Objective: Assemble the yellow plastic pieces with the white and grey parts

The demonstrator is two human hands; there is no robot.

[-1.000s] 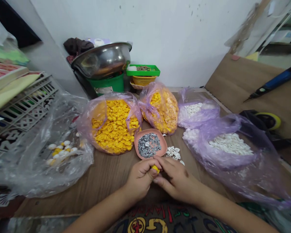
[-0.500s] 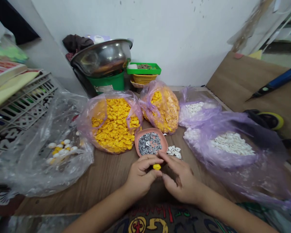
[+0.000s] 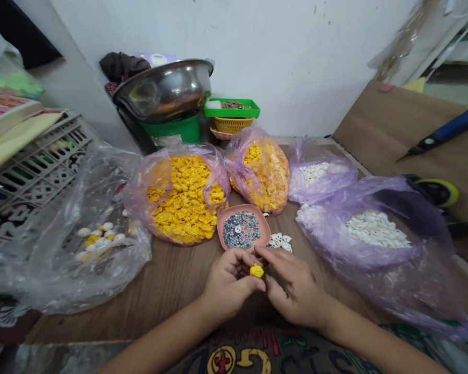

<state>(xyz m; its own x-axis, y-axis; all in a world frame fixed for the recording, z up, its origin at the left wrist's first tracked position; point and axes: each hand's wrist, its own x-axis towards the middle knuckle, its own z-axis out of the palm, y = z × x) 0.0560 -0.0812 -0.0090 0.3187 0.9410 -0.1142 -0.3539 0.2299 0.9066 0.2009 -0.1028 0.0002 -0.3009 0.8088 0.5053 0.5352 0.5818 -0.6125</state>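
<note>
- Two hands meet over the near edge of a wooden table (image 3: 171, 280), the left hand (image 3: 228, 283) and right hand (image 3: 292, 285) almost touching, just in front of a pink dish (image 3: 220, 228) filled with small grey bits.
- The left hand's grip is pinched on a small yellow piece (image 3: 256, 270), thumb beneath and fingertips curled above, holding it clear of the table.
- The right hand's forefinger arches over the same piece and its thumb sits just beside it; whether that grip actually closes on the piece cannot be told.
- A second ago the yellow piece was nearly buried between the two hands; it now shows almost whole, and the right hand's fingers have drawn back a little from the left.
- Loose white pieces (image 3: 280, 242) lie on the table just right of the dish, as before.
- Behind the dish stand two purple-tinted bags of yellow pieces (image 3: 185, 200); to the right, two bags of white pieces (image 3: 374, 228).
- A crumpled clear bag (image 3: 81, 239) with a few white and yellow items lies at far left.
- A metal bowl (image 3: 166, 93) and a green tray (image 3: 232, 109) sit against the wall, unchanged.
</note>
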